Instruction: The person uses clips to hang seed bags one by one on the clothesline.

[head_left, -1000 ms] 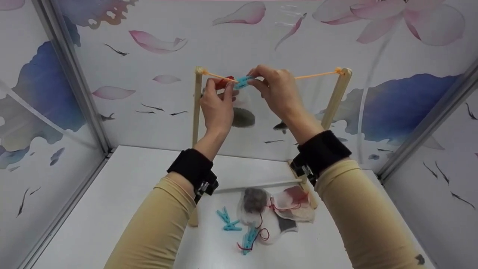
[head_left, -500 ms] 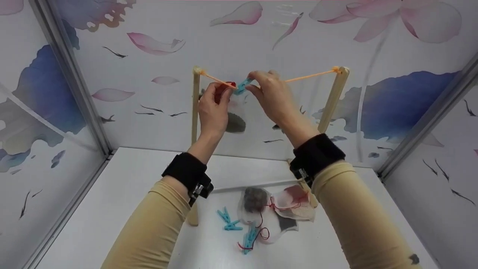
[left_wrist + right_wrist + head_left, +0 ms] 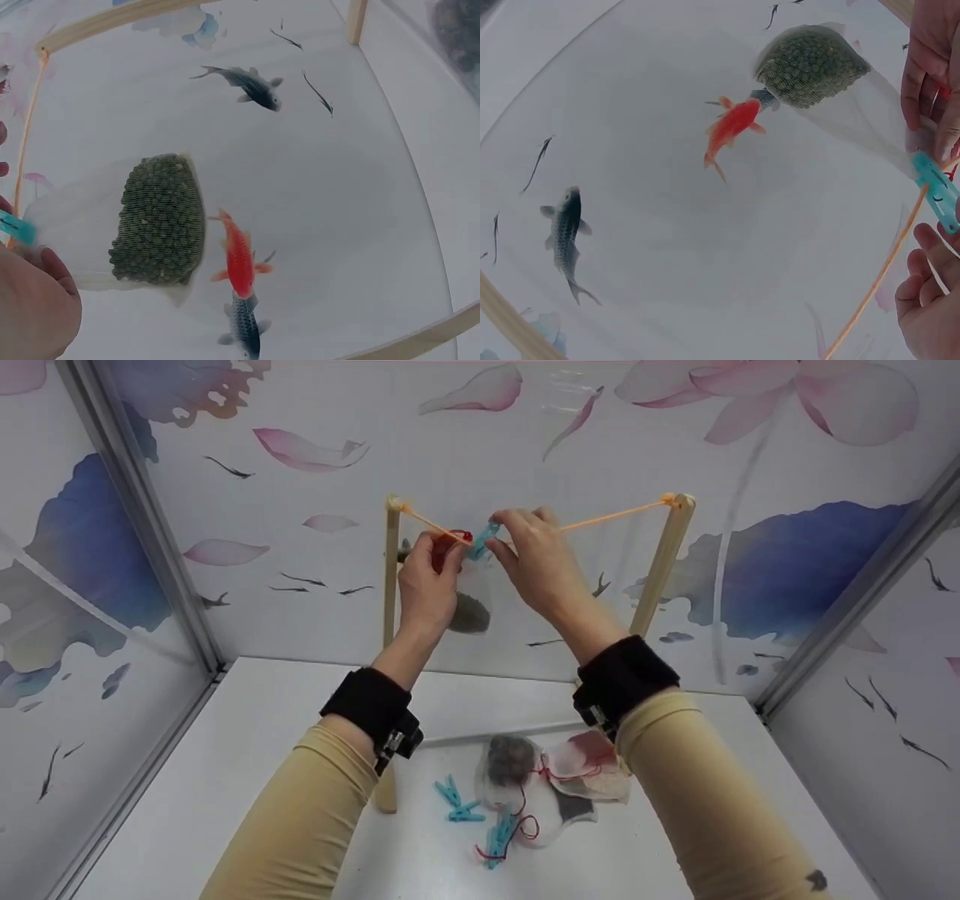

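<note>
Orange line (image 3: 611,517): being pulled into a deeper dip between the wooden posts (image 3: 661,562) than a second ago.
Blue peg (image 3: 939,196): being tilted more steeply than before, its nose being set at the line and the bag's neck; the pegging, it seems, is being worked on rather than finished.
Left hand (image 3: 429,589): fingers curled, the bag's neck being pinched beside the line, something red (image 3: 466,535) being held there too.
Right hand (image 3: 544,559): the peg's handle end being pinched between thumb and fingers.
Green-filled bag (image 3: 157,221): being held below the line, lower than before.
Wrist views: pellets and netting being shown plainly, where only a dark lump is being left uncovered in the head view; whether the line is being gripped by the peg cannot be told.
Tabletop (image 3: 285,750): other bags (image 3: 511,761) and loose pegs (image 3: 466,811) being shown fully by the head view alone.
</note>
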Motion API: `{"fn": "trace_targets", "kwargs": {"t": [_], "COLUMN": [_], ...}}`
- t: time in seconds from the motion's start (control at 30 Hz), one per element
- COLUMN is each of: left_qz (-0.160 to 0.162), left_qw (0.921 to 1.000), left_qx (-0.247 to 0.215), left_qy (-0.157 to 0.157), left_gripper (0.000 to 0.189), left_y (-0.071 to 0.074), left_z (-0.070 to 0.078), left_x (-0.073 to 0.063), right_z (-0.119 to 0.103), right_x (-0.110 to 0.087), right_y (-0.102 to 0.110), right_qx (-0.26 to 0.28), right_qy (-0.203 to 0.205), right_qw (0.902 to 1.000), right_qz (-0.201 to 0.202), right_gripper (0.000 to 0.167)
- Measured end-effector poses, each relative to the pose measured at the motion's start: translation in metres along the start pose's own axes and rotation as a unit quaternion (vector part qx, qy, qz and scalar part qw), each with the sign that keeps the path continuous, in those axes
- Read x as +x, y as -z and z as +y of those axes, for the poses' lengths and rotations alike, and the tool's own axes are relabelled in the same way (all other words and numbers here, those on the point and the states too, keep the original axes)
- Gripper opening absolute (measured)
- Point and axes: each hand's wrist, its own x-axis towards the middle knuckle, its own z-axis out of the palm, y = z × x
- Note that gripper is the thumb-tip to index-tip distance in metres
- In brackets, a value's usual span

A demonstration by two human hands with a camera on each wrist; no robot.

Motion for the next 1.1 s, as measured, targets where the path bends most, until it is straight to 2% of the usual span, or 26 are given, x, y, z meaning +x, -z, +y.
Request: {"fn": "trace_targets", "kwargs": {"t": [0.13,0.27,0.37,0.47,0.57,0.67,0.77,0.87,0.9,0.97,1.03,1.1], "left_qz": [-0.01,-0.021,-0.029,-0.041,-0.043,-0.025,0.005,0.015,0.004,-0.038,-0.105,-0.181], "left_qw": [0.9995,0.9972,0.9931,0.9904,0.9877,0.9796,0.9601,0.9375,0.9327,0.9247,0.9176,0.907], "left_qx": [0.029,0.071,0.113,0.13,0.139,0.16,0.199,0.234,0.243,0.26,0.278,0.297], "left_qy": [0.003,0.009,0.002,-0.019,-0.057,-0.119,-0.197,-0.257,-0.267,-0.276,-0.264,-0.238], "left_gripper": [0.029,0.033,0.037,0.042,0.052,0.06,0.058,0.047,0.041,0.031,0.021,0.017], "left_y": [0.003,0.009,0.014,0.018,0.019,0.02,0.02,0.016,0.014,0.009,0.004,0.001], "left_z": [-0.002,-0.005,-0.006,-0.008,-0.01,-0.014,-0.024,-0.038,-0.043,-0.054,-0.066,-0.08], "left_x": [-0.007,-0.015,-0.021,-0.027,-0.036,-0.049,-0.064,-0.083,-0.09,-0.106,-0.124,-0.142], "right_z": [0.003,0.008,0.013,0.019,0.026,0.035,0.043,0.049,0.05,0.051,0.052,0.053], "right_x": [-0.011,-0.023,-0.035,-0.048,-0.066,-0.088,-0.115,-0.146,-0.157,-0.179,-0.203,-0.226], "right_y": [-0.004,-0.007,-0.009,-0.012,-0.015,-0.023,-0.035,-0.05,-0.055,-0.065,-0.074,-0.082], "right_qx": [-0.025,-0.025,-0.025,-0.021,-0.011,-0.002,0.013,0.025,0.033,0.06,0.084,0.115], "right_qy": [0.024,0.043,0.052,0.058,0.062,0.076,0.091,0.085,0.081,0.066,0.049,0.038], "right_qw": [0.9994,0.9987,0.9982,0.9978,0.9975,0.9962,0.9951,0.9961,0.9959,0.9933,0.9861,0.9731], "right_qz": [0.001,0.011,0.016,0.023,0.032,0.042,0.036,-0.003,-0.023,-0.074,-0.134,-0.196], "right_gripper": [0.038,0.039,0.038,0.036,0.034,0.031,0.028,0.027,0.027,0.025,0.022,0.019]}}
